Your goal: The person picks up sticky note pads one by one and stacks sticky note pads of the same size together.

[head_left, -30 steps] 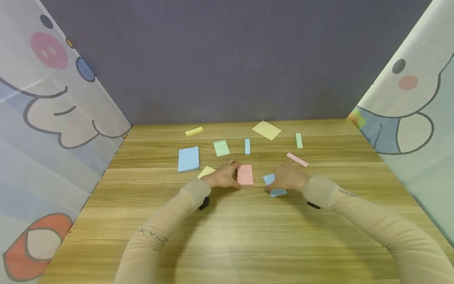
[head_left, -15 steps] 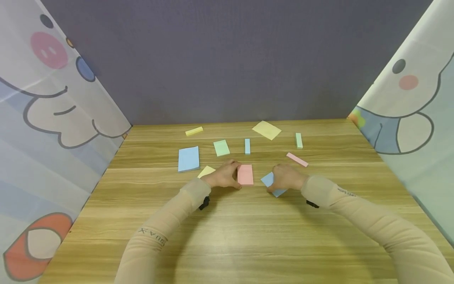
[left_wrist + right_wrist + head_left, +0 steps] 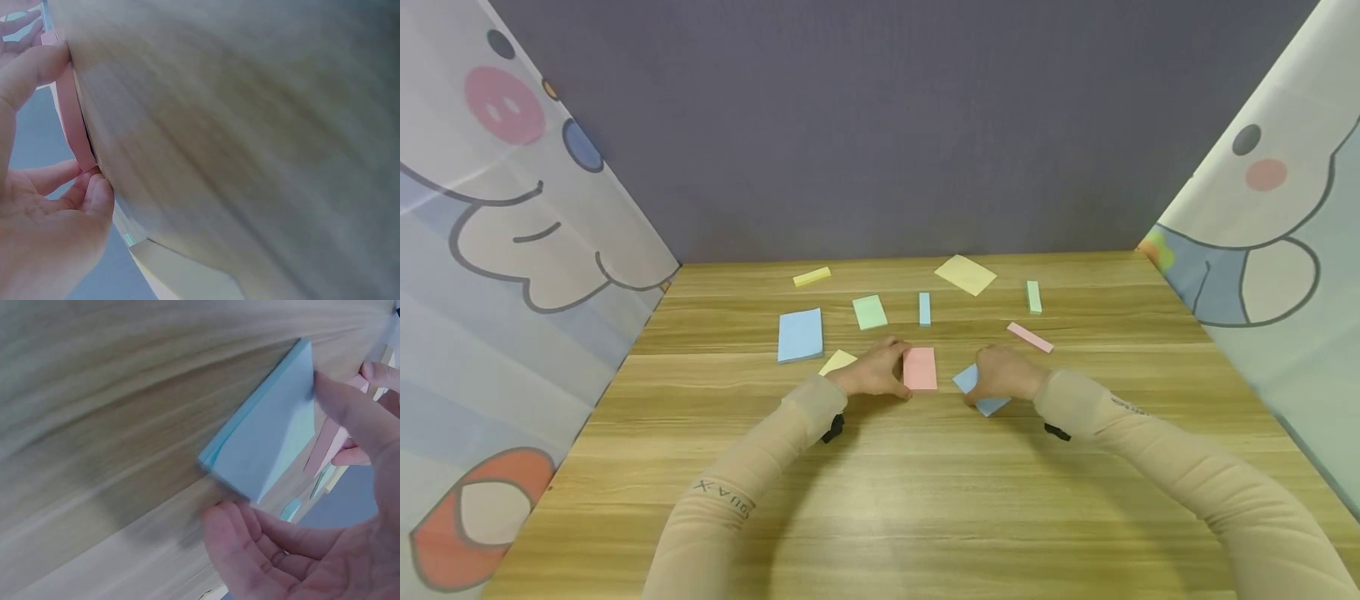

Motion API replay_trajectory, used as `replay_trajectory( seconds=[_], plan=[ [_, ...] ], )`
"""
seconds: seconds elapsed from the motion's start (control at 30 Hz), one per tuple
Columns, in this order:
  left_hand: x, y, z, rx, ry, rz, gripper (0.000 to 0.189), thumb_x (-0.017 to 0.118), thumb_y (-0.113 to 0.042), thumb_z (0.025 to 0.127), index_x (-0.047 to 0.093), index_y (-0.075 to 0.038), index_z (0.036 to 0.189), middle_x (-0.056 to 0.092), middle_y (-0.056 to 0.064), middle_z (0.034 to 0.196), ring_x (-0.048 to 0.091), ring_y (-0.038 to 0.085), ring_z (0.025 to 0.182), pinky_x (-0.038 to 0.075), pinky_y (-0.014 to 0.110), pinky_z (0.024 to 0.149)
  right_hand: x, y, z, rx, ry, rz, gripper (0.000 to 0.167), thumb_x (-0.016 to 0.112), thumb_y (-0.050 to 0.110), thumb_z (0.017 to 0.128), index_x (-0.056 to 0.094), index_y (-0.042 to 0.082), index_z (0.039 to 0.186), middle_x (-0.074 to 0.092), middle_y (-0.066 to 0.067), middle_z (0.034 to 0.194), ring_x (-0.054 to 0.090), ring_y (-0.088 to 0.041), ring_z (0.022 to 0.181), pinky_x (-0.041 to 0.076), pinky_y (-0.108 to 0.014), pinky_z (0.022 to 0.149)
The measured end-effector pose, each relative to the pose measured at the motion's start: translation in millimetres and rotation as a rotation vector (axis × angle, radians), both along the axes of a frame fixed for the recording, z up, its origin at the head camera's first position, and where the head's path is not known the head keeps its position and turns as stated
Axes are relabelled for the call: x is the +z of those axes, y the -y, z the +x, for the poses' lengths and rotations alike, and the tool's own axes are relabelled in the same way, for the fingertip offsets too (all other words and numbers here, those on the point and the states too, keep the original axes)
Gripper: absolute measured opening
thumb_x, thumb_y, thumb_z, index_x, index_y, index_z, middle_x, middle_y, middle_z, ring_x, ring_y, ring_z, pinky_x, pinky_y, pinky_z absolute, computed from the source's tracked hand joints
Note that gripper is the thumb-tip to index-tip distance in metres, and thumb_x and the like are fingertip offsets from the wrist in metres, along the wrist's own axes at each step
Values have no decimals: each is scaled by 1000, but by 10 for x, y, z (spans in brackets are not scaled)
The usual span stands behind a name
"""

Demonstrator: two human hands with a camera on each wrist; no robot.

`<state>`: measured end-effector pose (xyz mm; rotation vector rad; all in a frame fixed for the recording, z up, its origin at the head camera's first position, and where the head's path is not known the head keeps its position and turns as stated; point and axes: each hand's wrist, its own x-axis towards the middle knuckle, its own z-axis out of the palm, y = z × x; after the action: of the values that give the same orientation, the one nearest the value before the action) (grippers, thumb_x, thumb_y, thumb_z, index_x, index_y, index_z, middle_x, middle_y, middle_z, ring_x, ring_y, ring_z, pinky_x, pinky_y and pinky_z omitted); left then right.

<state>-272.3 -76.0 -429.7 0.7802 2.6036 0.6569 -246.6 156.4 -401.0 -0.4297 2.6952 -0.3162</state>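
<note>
On the wooden table, a pink sticky-note pad [image 3: 921,369] lies flat at the middle. My left hand [image 3: 874,368] holds its left side, thumb at the near corner and fingers at the far one; the left wrist view shows thumb and fingertips on opposite ends of the pink edge. To the right, my right hand [image 3: 1006,373] spans a blue sticky-note pad [image 3: 967,378], set at a slant and partly covered by the hand. Up close in the right wrist view, the thumb meets one end of this blue pad [image 3: 269,425], with curled fingertips right at the other.
A larger blue pad [image 3: 800,336] and a yellow pad [image 3: 837,362] lie left of my hands. Behind are a green square pad [image 3: 869,312], a yellow pad [image 3: 966,275], and narrow strips in yellow [image 3: 812,277], blue [image 3: 924,308], green [image 3: 1033,297] and pink [image 3: 1030,337].
The blue pad under my right hand has turned from nearly straight to a stronger slant, mostly in the first half second. My left hand and the pink pad stay in place.
</note>
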Motion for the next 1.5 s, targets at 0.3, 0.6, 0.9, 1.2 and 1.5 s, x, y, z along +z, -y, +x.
replay_trajectory(
  seconds=[0.3,0.6,0.9,1.2,1.5],
  plan=[
    [4,-10,3,1,-4,-8,84,78,-26,72,34,1,139,33,15,140,32,30,129,32,40,106,-2,-46,-34,73,-9,-47,36,76,25,68,58,-1,86,56,-6,77,51,-18,68,44,-24,55],
    [12,-6,-7,-11,-6,13,82,78,-25,71,37,1,137,37,14,136,36,28,124,35,38,103,-5,-59,-48,125,-25,-34,37,79,21,66,58,-1,89,54,-4,77,48,-18,69,42,-24,56],
    [8,-13,-15,-5,-6,10,83,78,-25,71,36,1,137,35,14,138,34,29,126,34,39,104,-57,-54,-33,163,-70,12,56,78,32,62,56,-5,98,52,-5,81,47,-19,72,42,-26,59],
    [-5,-10,-7,3,18,12,84,77,-25,72,33,0,139,33,14,140,31,30,128,34,42,105,-93,-52,-19,193,-133,12,55,77,34,60,57,-4,94,52,-5,78,47,-18,69,41,-27,59],
    [-17,-6,-13,6,20,8,84,77,-25,73,33,-1,140,32,13,140,30,30,129,34,41,104,-107,-60,-26,196,-160,-6,52,79,33,59,57,-3,90,52,-4,76,47,-16,67,41,-25,55]
  ],
)
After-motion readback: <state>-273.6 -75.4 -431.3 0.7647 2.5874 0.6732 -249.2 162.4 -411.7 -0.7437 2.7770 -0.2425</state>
